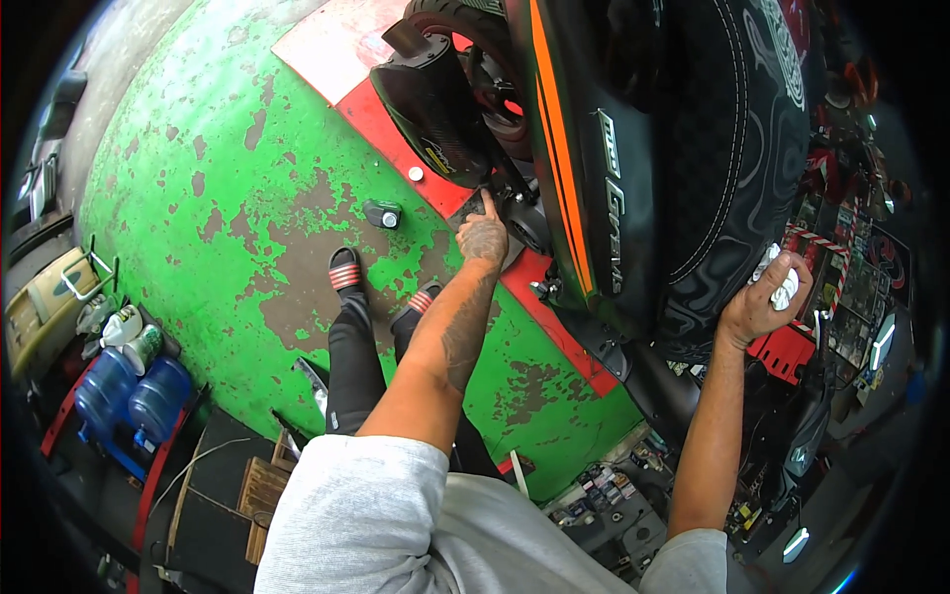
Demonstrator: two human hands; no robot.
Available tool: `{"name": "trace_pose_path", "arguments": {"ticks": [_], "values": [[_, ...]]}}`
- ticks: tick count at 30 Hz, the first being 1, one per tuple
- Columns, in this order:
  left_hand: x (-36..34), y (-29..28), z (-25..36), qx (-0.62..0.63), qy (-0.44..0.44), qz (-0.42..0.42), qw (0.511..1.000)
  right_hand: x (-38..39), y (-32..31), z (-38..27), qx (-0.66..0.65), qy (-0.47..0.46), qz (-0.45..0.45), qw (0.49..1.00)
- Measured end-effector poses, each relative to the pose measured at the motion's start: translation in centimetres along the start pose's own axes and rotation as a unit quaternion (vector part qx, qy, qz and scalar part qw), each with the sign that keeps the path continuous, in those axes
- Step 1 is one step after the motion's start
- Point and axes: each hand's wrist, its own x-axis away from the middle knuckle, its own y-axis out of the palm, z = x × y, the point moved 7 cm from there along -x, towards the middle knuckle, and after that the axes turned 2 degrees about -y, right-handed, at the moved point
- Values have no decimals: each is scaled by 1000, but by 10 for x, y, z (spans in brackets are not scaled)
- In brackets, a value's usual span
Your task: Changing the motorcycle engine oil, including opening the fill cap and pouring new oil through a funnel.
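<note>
Our left hand (484,238) extends one finger to the exhaust (426,109) at the left edge of the red platform (391,148); its grip we cannot tell. Our right hand (755,312) grasps a white wad (784,295). We judge this inspection; next calls for careful contact.

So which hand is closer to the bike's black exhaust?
Left. The left hand points right at the lower end of the black exhaust; I can't tell if it touches. The right hand is farther off, beside the dark seat, holding a crumpled white wad.
</note>
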Motion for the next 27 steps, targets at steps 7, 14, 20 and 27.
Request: {"name": "trace_pose_path", "arguments": {"ticks": [7,14,20,27], "values": [[-25,-39,20,-59,73,-85,992,2,-2,7,-16,36,-6,999],[-77,-39,-11,155,-78,-391,904,2,10,-1,-30,33,-10,999],[-47,-9,-49,389,7,-603,697,5,1,4,-18,39,-5,999],[10,73,-142,426,35,-346,835,1,-11,7,34,30,12,999]]}}
